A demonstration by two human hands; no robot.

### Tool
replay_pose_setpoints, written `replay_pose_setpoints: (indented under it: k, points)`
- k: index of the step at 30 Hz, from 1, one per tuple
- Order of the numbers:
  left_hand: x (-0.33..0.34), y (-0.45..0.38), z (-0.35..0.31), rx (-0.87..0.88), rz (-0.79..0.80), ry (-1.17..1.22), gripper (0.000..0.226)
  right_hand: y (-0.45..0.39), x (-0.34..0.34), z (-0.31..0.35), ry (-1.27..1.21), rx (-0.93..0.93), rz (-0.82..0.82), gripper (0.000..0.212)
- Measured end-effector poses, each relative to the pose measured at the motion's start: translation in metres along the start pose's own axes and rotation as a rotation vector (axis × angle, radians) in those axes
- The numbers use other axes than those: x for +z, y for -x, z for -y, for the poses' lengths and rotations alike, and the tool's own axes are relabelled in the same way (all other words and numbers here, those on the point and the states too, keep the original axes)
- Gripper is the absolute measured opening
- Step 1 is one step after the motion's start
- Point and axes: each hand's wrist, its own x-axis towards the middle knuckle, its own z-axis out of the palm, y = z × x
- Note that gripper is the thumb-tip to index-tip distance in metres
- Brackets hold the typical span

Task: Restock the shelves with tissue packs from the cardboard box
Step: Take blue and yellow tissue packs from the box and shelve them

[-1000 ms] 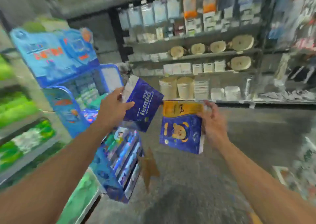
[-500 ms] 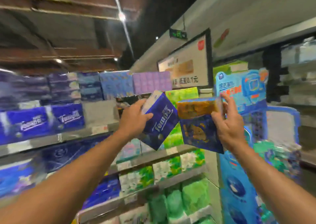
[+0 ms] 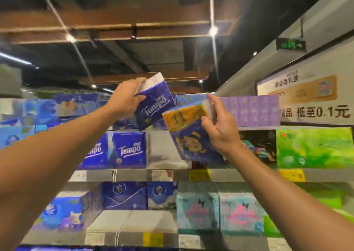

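Note:
My left hand (image 3: 125,97) grips a dark blue Tempo tissue pack (image 3: 156,102), tilted, held up in front of the upper shelves. My right hand (image 3: 219,128) holds a blue and yellow tissue pack with a bear print (image 3: 188,136) just to the right and a little lower. Both packs hover before the shelf row that carries blue Tempo packs (image 3: 129,150) and a bare gap (image 3: 165,151) right beside them. The cardboard box is out of view.
The shelf unit (image 3: 134,175) fills the view, with price tags along its edges. Purple packs (image 3: 252,110) sit on top at right, green packs (image 3: 314,147) below them, and teal and pink packs (image 3: 218,212) one row down. A wall sign (image 3: 306,97) hangs at right.
My view has swung from the aisle floor up to the tissue shelves. Both hands have risen with their packs and now sit closer to the upper shelf row.

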Motion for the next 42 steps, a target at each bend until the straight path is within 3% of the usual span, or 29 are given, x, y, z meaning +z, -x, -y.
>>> replay_pose_setpoints:
  k: [5,14,18,23,28,33,42]
  points:
    - [0.012,-0.045,0.057,0.029,-0.042,-0.096,0.053,-0.051,0.072,-0.016,-0.027,-0.094,0.138,0.062]
    - [0.063,-0.103,0.129,0.139,0.067,-0.117,0.055,-0.102,0.144,-0.039,0.266,-0.097,0.41,0.063]
    - [0.098,-0.115,0.157,0.136,0.162,-0.041,0.054,-0.12,0.166,-0.042,0.349,-0.092,0.585,0.045]
    - [0.133,-0.117,0.192,0.07,0.322,-0.06,0.053,-0.153,0.182,-0.058,0.459,-0.144,0.65,0.043]
    - [0.154,-0.113,0.209,0.073,0.558,-0.211,0.051,-0.181,0.187,-0.085,0.523,-0.159,0.662,0.045]
    - [0.17,-0.096,0.222,0.056,0.875,-0.066,0.028,-0.196,0.204,-0.105,0.631,-0.145,0.823,0.048]
    - [0.187,-0.096,0.226,0.007,0.846,-0.042,0.031,-0.193,0.267,-0.152,0.8,-0.071,1.152,0.047]
